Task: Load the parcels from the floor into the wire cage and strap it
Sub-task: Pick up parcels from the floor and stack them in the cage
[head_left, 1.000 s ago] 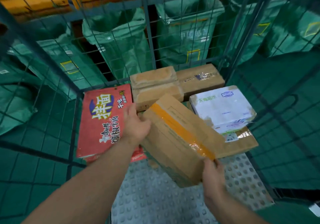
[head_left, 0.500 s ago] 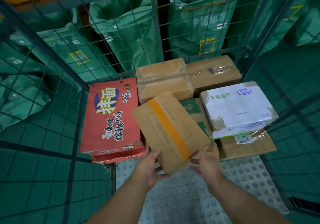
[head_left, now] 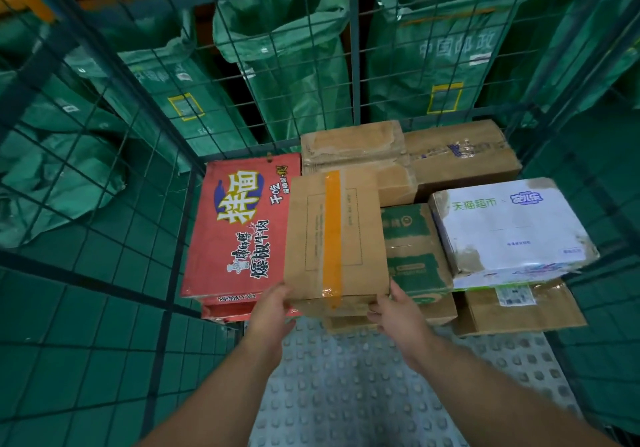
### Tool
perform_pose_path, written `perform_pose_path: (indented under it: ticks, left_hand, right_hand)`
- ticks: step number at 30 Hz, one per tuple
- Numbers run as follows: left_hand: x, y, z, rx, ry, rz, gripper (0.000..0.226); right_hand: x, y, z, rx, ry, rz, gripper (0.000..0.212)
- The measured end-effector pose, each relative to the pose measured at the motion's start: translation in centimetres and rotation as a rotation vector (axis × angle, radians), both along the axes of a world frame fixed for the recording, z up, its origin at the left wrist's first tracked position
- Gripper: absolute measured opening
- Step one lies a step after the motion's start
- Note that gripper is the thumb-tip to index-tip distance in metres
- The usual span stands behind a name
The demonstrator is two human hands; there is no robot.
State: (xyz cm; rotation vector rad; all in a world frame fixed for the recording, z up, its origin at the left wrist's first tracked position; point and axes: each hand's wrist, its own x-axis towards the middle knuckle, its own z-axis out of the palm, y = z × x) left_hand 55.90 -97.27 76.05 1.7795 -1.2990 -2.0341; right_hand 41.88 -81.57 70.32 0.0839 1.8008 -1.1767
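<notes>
Head camera looks down into the wire cage (head_left: 166,204). At the centre, both hands hold the near end of a brown carton (head_left: 360,238) sealed lengthwise with orange tape. The left hand (head_left: 272,311) grips its near left corner with the thumb on top. The right hand (head_left: 398,311) takes the near right corner, thumb up along the side edge, fingers (head_left: 376,312) curled against the near face. The carton lies level over lower parcels. It overlaps a red noodle carton (head_left: 239,225) at 9 o'clock and sits just beside a green-printed carton (head_left: 412,245) at 3 o'clock. Further toward 3 o'clock, a white carton (head_left: 509,228) sits on a labelled brown one (head_left: 519,311). Two brown cartons (head_left: 353,145) stand at 12 o'clock against the back mesh, with green mail sacks (head_left: 287,65) beyond it. The studded cage floor (head_left: 363,394) shows at 6 o'clock.
</notes>
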Motion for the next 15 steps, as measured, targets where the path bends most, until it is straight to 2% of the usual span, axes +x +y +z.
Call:
perform_pose_path:
  ticks: [7, 11, 13, 15]
  left_hand:
    - [2.2, 1.1, 0.4, 0.067, 0.072, -0.144, 0.044]
    - [3.2, 2.3, 0.7, 0.04, 0.038, -0.248, 0.048]
    - [4.3, 3.0, 0.6, 0.053, -0.026, -0.286, 0.049]
    - [5.9, 3.8, 0.2, 0.1, -0.045, -0.287, 0.041]
  right_hand:
    - [-0.5, 0.0, -1.3, 0.139, 0.113, -0.011, 0.047]
    - [0.9, 0.7, -0.5, 0.141, 0.174, -0.013, 0.061]
    - [2.2, 1.3, 0.0, 0.135, 0.098, -0.098, 0.072]
    - [4.3, 2.5, 0.0, 0.11, 0.035, -0.142, 0.069]
